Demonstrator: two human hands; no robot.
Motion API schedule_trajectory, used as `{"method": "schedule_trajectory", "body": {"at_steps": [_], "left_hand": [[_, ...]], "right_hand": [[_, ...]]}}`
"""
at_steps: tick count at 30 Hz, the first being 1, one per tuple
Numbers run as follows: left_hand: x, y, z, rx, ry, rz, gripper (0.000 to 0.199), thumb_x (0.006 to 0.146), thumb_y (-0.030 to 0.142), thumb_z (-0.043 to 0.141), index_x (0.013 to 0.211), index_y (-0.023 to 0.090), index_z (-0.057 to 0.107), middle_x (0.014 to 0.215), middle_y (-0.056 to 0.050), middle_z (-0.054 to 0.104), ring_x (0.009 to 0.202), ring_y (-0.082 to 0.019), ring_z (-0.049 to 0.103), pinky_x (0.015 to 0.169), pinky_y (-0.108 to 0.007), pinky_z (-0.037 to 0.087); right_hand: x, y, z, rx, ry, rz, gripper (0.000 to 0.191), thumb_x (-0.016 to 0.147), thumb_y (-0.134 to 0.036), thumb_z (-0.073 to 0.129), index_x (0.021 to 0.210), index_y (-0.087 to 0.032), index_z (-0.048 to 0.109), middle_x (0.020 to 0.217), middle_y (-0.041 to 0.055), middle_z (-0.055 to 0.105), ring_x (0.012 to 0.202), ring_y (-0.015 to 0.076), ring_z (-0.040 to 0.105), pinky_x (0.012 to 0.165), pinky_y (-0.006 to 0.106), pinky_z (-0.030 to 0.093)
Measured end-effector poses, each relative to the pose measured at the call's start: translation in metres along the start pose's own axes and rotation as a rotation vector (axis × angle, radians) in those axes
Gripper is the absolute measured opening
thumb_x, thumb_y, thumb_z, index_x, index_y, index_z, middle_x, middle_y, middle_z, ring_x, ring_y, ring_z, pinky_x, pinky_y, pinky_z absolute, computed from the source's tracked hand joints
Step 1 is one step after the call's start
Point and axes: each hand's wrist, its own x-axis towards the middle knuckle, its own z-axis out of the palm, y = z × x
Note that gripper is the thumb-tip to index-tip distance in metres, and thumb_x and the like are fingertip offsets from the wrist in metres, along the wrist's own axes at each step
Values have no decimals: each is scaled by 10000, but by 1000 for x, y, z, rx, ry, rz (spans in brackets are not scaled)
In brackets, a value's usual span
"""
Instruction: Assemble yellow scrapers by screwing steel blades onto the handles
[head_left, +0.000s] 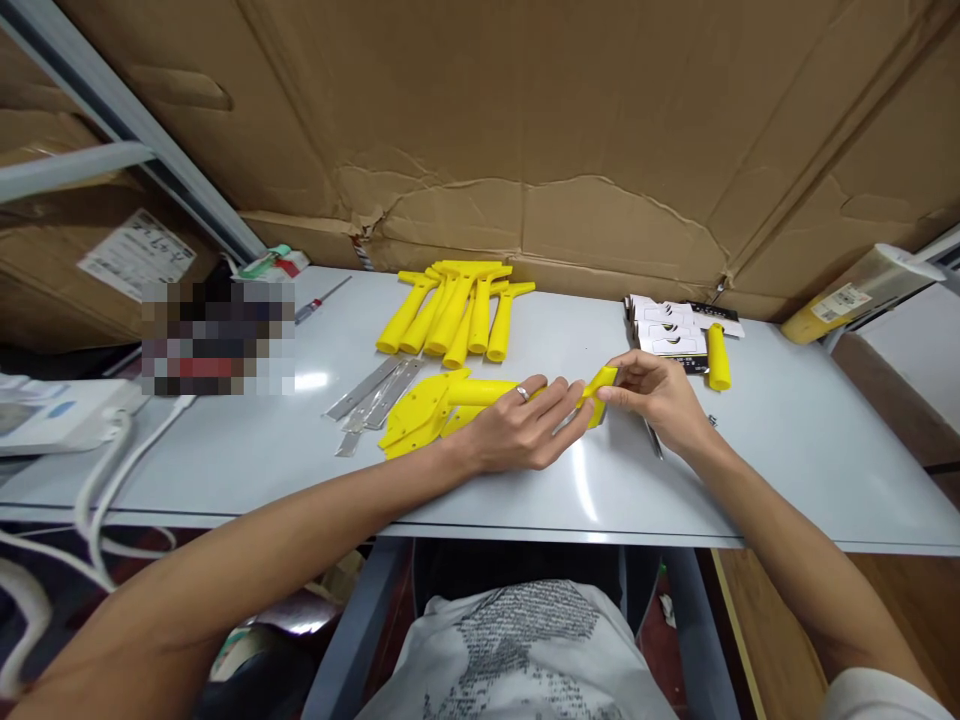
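Note:
A yellow plastic scraper (pixel 486 392) lies crosswise just above the table, its round handle pointing left. My left hand (pixel 534 425) is closed over it from above, fingers bent round the handle near the head. At the head end my right hand (pixel 660 395) pinches the edge between thumb and fingers, where a thin greyish strip shows. Flat yellow plates with holes (pixel 416 415) rest left of my left hand. Beside them are flat metal blades (pixel 375 395). Partly hidden under my right hand is a thin dark metal rod (pixel 655 440).
Several T-shaped yellow handles (pixel 457 310) are piled at the back. Printed cards (pixel 667 335) and a yellow tube (pixel 718 358) are at the right, with small metal bits (pixel 712 421) nearer. A screwdriver (pixel 322 300), a white power strip (pixel 67 415) and cables occupy the left. Cardboard (pixel 525 120) walls the back.

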Motion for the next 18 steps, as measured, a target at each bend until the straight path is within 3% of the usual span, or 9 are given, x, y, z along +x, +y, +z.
{"method": "schedule_trajectory", "body": {"at_steps": [5, 11, 15, 18], "left_hand": [[0, 0, 2, -60, 7, -15, 166, 1062, 161, 611, 1197, 135, 703, 1145, -127, 821, 992, -222, 773, 811, -354, 602], [4, 0, 1, -43, 33, -45, 139, 1062, 168, 609, 1125, 138, 730, 1115, -96, 828, 931, -203, 762, 798, -334, 590], [4, -2, 3, -64, 20, -65, 156, 1069, 149, 582, 1134, 148, 724, 1121, -99, 824, 938, -207, 754, 784, -347, 580], [1, -3, 5, -101, 7, -117, 161, 1070, 131, 571, 1132, 133, 719, 1112, -93, 821, 932, -213, 743, 773, -355, 567]], "right_hand": [[-2, 0, 1, -52, 10, -29, 475, 653, -476, 1024, 954, -239, 742, 833, -6, 711, 745, 156, 634, 718, 336, 553], [-2, 0, 0, 1, -54, -25, 409, 720, -445, 993, 987, -253, 750, 866, -5, 718, 784, 162, 658, 758, 342, 564], [-1, -1, 1, -103, 28, -108, 374, 716, -450, 991, 953, -243, 789, 842, 9, 732, 768, 168, 643, 732, 345, 546], [-1, -1, 1, -113, 13, -102, 326, 746, -442, 973, 966, -255, 820, 837, 10, 740, 769, 173, 651, 748, 360, 547]]}}
